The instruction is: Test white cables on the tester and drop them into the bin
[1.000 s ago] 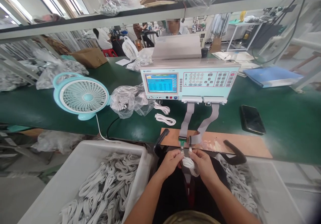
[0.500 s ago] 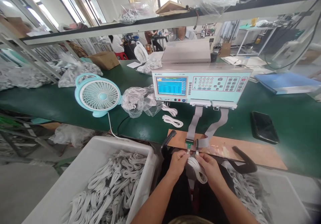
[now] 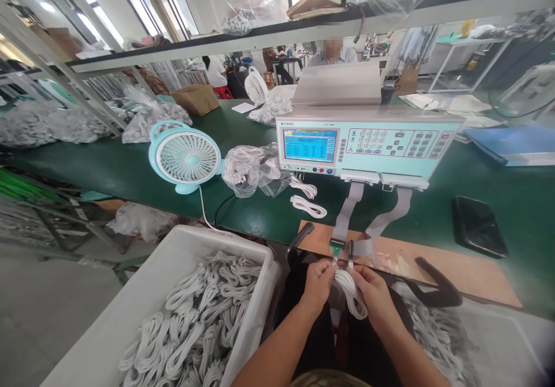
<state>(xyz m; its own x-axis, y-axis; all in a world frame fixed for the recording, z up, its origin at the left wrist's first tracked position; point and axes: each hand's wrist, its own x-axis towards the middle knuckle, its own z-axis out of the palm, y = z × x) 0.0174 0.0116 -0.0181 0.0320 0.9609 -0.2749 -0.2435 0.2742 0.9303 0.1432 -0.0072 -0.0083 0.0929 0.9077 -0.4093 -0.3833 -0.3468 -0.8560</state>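
- Cable bundle (image 3: 353, 297), white, looped; lower centre of the frame, hanging between the two hands.
- Left hand (image 3: 319, 283), lower centre: thumb and fingers pinched on one end of the cable bundle, just below a green connector (image 3: 337, 250).
- Right hand (image 3: 372, 287), lower centre: thumb and fingers pinched on another end, just below a dark connector (image 3: 351, 249). How far either end is seated cannot be told.
- Ribbon cables, grey, two: one (image 3: 348, 216) running to the green connector, the other (image 3: 391, 220) to the dark one, both from the instrument's lower front.
- Test instrument (image 3: 368, 144), pale blue front, lit screen, keypad; upper centre-right, on a green table (image 3: 264, 222).
- Coiled white cables, two (image 3: 309, 207), loose on the table, centre.
- Bagged cables (image 3: 243, 170), clear plastic, left of the instrument.
- Fan (image 3: 188, 159), light blue, centre-left.
- Phone (image 3: 480, 226), black, right.
- Brown board (image 3: 463, 277), along the table edge, lower right.
- White bin (image 3: 141, 289), lower left, holding many cable coils.
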